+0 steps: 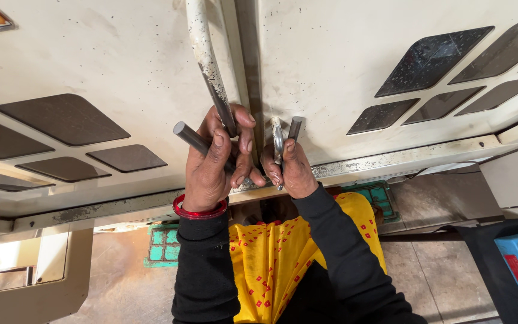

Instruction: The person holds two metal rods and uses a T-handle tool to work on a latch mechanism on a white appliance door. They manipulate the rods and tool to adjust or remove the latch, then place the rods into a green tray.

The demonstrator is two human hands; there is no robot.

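Head view shows me my left hand (208, 165) wrapped around a grey metal rod (190, 137) and the lower end of a chipped white handle bar (206, 60), with its fingers curled shut against the cream machine door (121, 72). My right hand (292, 168), just beside it, pinches a shiny metal piece (277, 141) and a second dark rod (295, 127). Both rods' lower ends are hidden in my fists, and I cannot make out what the shiny piece is.

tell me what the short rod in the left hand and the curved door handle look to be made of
Short rod in the left hand: looks like bare steel, dull grey with a flat cut end. Curved handle: probably metal too, cream paint chipped away to dark metal near the grip.
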